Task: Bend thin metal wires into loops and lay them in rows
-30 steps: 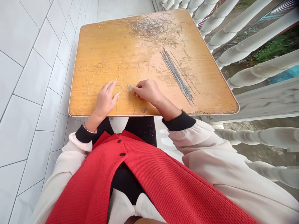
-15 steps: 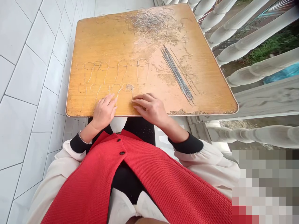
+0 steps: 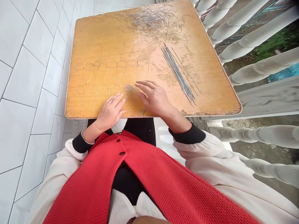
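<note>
My left hand (image 3: 110,110) rests low on the wooden table with its fingers stretched out, over the lower ends of looped wires. My right hand (image 3: 156,97) is open, thumb and fingers apart, just right of a round wire loop (image 3: 129,88); I see nothing held in it. Left of that loop, another looped wire (image 3: 116,89) lies beyond my left fingertips, its tail partly hidden. Several thin wires with a ring at one end, such as the looped wire (image 3: 143,62) behind my right hand, lie in two rows.
A bundle of straight wires (image 3: 178,74) lies slantwise on the table (image 3: 98,37), right of my right hand. A tangled heap of wire (image 3: 151,18) sits at the far edge. White balusters (image 3: 243,40) stand along the right side, a tiled wall (image 3: 25,84) on the left.
My right hand has let go of the looped wire's tail and moved right and away from me. My left hand has shifted slightly right, its fingers more spread.
</note>
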Available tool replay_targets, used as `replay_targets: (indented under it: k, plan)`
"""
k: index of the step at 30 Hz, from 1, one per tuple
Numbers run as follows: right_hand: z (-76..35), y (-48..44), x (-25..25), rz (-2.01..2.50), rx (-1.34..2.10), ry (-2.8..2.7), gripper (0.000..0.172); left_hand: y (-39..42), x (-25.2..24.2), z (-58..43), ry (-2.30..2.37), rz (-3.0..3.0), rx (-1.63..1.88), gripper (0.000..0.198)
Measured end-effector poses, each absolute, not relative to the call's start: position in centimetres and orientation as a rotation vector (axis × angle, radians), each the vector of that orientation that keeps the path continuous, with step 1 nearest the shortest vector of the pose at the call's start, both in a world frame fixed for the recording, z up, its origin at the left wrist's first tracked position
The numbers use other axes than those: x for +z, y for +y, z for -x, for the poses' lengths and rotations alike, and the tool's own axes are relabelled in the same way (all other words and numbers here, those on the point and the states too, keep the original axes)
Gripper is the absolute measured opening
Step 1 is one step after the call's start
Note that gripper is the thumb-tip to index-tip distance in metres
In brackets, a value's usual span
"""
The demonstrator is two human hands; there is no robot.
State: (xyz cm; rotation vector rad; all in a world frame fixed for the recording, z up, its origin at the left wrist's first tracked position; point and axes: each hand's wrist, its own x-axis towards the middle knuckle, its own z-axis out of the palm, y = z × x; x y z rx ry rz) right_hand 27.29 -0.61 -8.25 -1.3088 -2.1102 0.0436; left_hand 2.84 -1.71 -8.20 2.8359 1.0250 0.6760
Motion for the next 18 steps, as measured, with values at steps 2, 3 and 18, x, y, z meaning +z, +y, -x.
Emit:
replay_targets:
  k: [2,3,18]
  plan:
    - [-27.3,0.1,-8.0,1.304,0.127,-2.203,0.048,-1.9,-8.3,-3.4,0.976,-2.864,0.626,0.043]
    - [-27.3,0.3,-7.9,1.304,0.172,-2.247,0.05,-2.1,-8.3,-3.6,0.968,-2.871,0.596,0.044]
    - [-27.4,2.7,-7.9,1.09,0.348,-2.481,0.053,-4.5,-7.7,-4.9,1.013,-2.923,0.554,0.053]
